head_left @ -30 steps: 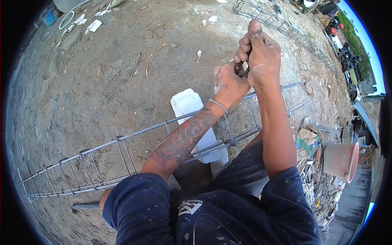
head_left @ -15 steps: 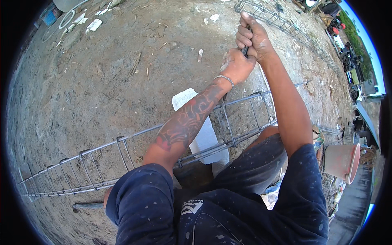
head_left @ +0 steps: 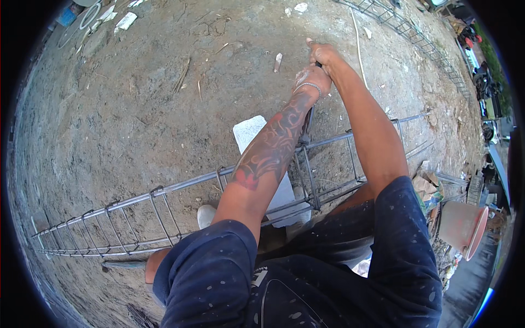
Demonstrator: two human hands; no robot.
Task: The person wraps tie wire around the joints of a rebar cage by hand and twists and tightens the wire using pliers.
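Both hands are wrapped round a dark long-handled metal tool (head_left: 309, 121), whose exact kind I cannot make out. My left hand (head_left: 314, 80) is closed on it lower down. My right hand (head_left: 325, 56) grips just beyond, close against the left, with its thumb pointing away. Hidden in part by my left forearm, the tool runs down toward me, and its lower end meets the upper bar of a steel rebar cage (head_left: 219, 176). The cage, long bars joined by square stirrups, crosses in front of my body from left to right. Under it lies a white board (head_left: 284, 199).
Another rebar cage (head_left: 407, 30) lies at the far right on the dirt ground (head_left: 131, 109). A pale reddish bucket (head_left: 458, 227) stands at the right beside loose bags and rods. White scraps (head_left: 126, 21), a hose (head_left: 90, 16) and a white cord (head_left: 358, 46) lie further off.
Both hands have come lower and nearer in the picture with the tool, still gripping it. The tool's shaft now shows beside my left wrist. The view has shifted slightly.
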